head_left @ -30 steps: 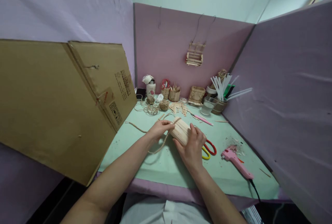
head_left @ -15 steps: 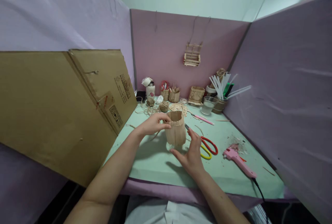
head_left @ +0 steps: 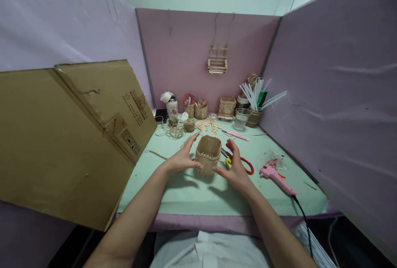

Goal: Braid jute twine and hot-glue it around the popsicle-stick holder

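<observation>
With the wooden container (head_left: 208, 162) turned upright from its earlier tilt and seemingly standing on the table (head_left: 189, 202), I'm keeping my left hand (head_left: 180, 161) and right hand (head_left: 236, 174) spread around it, each grip apart, so it's probably supporting itself.

The basket (head_left: 209, 161) is between the left hand (head_left: 183, 159) and right hand (head_left: 235, 171); the glue gun (head_left: 278, 180) lies on the table (head_left: 192, 204), farther right; sticks (head_left: 207, 125) lie behind.

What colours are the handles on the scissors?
One red handle and one yellow handle, both partly hidden by the right hand. The head view shows them best.
</observation>
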`<move>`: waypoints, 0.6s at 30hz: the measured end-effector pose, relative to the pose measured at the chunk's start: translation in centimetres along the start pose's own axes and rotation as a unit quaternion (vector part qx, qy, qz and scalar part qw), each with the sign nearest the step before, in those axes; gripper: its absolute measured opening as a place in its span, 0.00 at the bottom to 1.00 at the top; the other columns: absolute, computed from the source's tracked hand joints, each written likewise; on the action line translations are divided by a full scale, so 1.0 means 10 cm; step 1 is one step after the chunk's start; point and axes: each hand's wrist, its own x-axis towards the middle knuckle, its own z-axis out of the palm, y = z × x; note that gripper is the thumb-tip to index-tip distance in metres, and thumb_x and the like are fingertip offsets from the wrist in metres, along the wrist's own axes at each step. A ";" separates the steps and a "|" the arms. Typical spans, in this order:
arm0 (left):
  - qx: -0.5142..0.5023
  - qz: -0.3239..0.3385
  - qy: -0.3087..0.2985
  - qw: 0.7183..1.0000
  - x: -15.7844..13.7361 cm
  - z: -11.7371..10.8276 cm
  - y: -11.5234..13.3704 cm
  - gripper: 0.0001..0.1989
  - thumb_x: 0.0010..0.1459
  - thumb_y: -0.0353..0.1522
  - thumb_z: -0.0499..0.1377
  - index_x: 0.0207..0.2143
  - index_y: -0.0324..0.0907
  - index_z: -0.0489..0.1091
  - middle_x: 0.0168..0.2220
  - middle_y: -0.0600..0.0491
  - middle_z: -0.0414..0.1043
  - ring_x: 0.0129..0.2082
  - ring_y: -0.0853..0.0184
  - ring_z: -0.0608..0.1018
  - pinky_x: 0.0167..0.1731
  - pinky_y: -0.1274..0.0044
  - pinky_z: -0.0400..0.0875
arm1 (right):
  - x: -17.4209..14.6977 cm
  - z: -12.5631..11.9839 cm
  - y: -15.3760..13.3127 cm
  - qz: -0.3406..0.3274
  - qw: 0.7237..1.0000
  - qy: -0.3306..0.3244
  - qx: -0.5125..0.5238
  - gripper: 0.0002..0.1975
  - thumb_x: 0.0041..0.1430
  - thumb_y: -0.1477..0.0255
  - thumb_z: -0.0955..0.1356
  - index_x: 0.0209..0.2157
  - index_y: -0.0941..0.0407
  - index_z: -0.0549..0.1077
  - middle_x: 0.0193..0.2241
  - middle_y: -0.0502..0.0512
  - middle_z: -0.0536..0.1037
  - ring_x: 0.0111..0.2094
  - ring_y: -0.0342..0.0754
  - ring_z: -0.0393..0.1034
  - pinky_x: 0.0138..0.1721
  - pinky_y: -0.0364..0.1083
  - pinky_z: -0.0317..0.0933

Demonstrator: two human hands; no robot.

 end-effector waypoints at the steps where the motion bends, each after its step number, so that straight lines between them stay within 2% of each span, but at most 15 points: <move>1: -0.018 -0.010 -0.010 1.000 0.01 0.02 -0.02 0.65 0.38 0.45 0.73 0.70 0.50 0.35 0.71 0.42 0.34 0.70 0.49 0.46 0.66 0.59 0.44 | 0.01 -0.01 0.02 0.008 1.000 -0.009 0.019 0.54 0.49 0.59 0.75 0.67 0.46 0.40 0.67 0.66 0.47 0.67 0.60 0.46 0.61 0.66 0.53; 5: -0.039 -0.012 -0.006 0.999 0.08 0.11 -0.03 0.67 0.37 0.45 0.73 0.70 0.46 0.33 0.71 0.40 0.34 0.70 0.51 0.45 0.66 0.62 0.44 | 0.04 0.02 0.11 0.026 0.994 -0.052 0.093 0.56 0.49 0.56 0.75 0.68 0.45 0.36 0.69 0.67 0.42 0.69 0.58 0.41 0.62 0.68 0.47; 9: -0.047 -0.008 -0.003 0.999 0.13 0.15 -0.06 0.66 0.37 0.46 0.72 0.70 0.44 0.34 0.71 0.40 0.35 0.70 0.50 0.46 0.66 0.63 0.44 | 0.08 0.06 0.17 0.022 0.988 -0.067 0.136 0.54 0.52 0.54 0.73 0.68 0.44 0.34 0.69 0.68 0.43 0.69 0.56 0.42 0.62 0.68 0.46; 18: -0.081 0.005 -0.003 0.997 0.13 0.17 -0.04 0.59 0.43 0.44 0.70 0.69 0.43 0.39 0.70 0.40 0.40 0.69 0.52 0.49 0.66 0.64 0.46 | 0.15 0.10 0.15 0.004 0.984 -0.059 0.171 0.52 0.53 0.58 0.73 0.68 0.48 0.36 0.67 0.68 0.52 0.66 0.55 0.52 0.62 0.65 0.49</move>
